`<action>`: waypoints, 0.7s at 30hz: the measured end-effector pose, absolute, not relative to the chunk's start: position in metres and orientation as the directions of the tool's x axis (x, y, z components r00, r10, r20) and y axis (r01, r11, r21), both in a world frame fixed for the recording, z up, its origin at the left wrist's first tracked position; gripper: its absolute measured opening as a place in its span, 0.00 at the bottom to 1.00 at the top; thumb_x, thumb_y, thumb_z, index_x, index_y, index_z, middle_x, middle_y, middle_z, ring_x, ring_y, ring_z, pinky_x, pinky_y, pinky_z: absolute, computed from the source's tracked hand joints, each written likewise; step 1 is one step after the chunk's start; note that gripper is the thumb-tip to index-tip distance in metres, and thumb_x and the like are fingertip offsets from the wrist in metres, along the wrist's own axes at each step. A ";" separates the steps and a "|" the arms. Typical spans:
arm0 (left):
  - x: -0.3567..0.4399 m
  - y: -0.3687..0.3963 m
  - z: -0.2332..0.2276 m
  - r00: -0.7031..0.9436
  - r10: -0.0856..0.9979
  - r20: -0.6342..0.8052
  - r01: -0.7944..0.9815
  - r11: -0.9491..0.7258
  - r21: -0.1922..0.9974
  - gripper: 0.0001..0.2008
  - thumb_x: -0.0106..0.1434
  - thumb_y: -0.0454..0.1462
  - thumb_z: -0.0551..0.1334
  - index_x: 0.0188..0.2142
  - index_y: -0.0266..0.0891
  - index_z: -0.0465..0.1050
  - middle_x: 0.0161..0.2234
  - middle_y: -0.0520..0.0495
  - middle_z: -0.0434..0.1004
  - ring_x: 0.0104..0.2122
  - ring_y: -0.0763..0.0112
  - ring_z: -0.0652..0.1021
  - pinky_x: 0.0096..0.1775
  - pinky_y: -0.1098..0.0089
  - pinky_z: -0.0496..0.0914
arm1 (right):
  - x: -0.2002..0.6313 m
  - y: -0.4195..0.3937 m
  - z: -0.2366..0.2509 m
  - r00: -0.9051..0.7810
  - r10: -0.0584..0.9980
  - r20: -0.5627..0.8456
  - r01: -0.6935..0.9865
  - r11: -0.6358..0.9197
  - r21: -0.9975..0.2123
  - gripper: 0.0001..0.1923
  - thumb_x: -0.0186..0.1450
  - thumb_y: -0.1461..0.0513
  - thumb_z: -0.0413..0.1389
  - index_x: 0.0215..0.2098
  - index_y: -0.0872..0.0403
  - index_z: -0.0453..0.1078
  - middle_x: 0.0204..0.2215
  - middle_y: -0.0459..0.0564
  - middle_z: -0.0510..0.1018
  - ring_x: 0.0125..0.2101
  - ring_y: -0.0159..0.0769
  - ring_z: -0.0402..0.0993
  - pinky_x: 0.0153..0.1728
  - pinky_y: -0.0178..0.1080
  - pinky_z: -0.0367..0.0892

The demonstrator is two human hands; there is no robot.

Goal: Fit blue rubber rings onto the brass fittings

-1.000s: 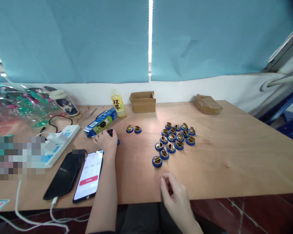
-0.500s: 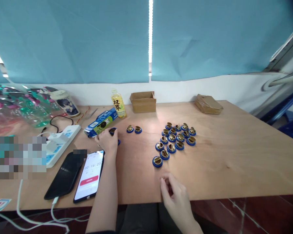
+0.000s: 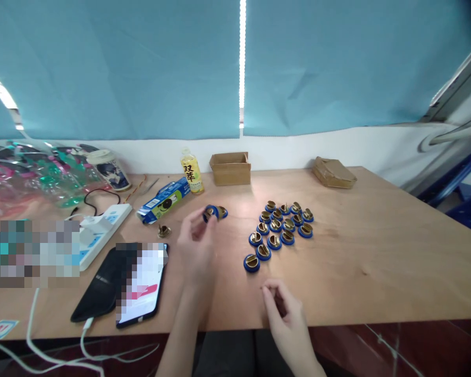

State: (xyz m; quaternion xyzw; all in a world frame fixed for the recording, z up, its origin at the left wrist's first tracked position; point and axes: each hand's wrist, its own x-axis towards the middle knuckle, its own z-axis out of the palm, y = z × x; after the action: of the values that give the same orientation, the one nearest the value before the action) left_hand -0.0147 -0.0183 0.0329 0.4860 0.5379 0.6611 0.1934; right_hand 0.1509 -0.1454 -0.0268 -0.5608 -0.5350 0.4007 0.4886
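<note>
Left hand (image 3: 196, 242) lifting blue ring (image 3: 210, 212), right hand (image 3: 284, 313) curled at table (image 3: 377, 251) edge

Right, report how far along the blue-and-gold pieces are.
Done, seemingly: a cluster of assembled pieces on the table. In hand: the left hand holds a blue ring aloft; the right hand rests curled at the table edge. Left: one loose gold part by the phone.
</note>
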 end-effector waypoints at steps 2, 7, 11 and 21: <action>0.008 -0.057 0.028 -0.345 0.842 0.416 0.145 -0.390 0.909 0.15 0.62 0.39 0.66 0.49 0.39 0.73 0.49 0.41 0.78 0.47 0.61 0.81 0.49 0.62 0.76 | 0.151 -0.145 -0.023 0.092 0.996 -0.014 0.018 -0.016 -1.000 0.18 0.71 0.48 0.49 0.45 0.53 0.68 0.24 0.44 0.68 0.19 0.30 0.64 0.19 0.32 0.61; 0.027 -0.124 -0.001 -0.074 0.872 0.484 0.308 -0.442 0.843 0.15 0.63 0.33 0.64 0.50 0.44 0.74 0.49 0.43 0.76 0.49 0.60 0.79 0.49 0.62 0.76 | 0.151 -0.141 -0.008 0.071 0.997 -0.036 -0.117 -0.027 -0.993 0.23 0.70 0.47 0.50 0.57 0.50 0.64 0.34 0.48 0.75 0.27 0.33 0.71 0.31 0.34 0.71; 0.021 -0.142 -0.008 -0.065 0.859 0.508 0.420 -0.438 0.795 0.16 0.61 0.31 0.65 0.48 0.45 0.75 0.46 0.45 0.77 0.46 0.63 0.80 0.49 0.64 0.76 | 0.152 -0.141 -0.014 0.012 0.996 -0.084 -0.078 -0.083 -0.993 0.22 0.70 0.47 0.51 0.52 0.51 0.69 0.26 0.45 0.72 0.23 0.32 0.67 0.24 0.32 0.66; 0.015 -0.146 -0.015 -0.079 0.992 0.103 -0.026 -0.105 0.994 0.12 0.66 0.41 0.61 0.47 0.42 0.77 0.51 0.41 0.79 0.52 0.60 0.79 0.51 0.67 0.75 | 0.156 -0.150 -0.017 -0.071 0.996 -0.062 0.003 -0.062 -0.998 0.23 0.73 0.46 0.45 0.50 0.55 0.68 0.22 0.43 0.71 0.20 0.31 0.67 0.22 0.32 0.63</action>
State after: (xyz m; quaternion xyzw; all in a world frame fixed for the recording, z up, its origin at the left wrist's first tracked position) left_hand 0.0153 -0.1456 -0.0152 0.4979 0.4846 0.5519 0.4611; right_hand 0.1557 -0.1502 -0.0175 -0.4972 -0.5020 0.5326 0.4659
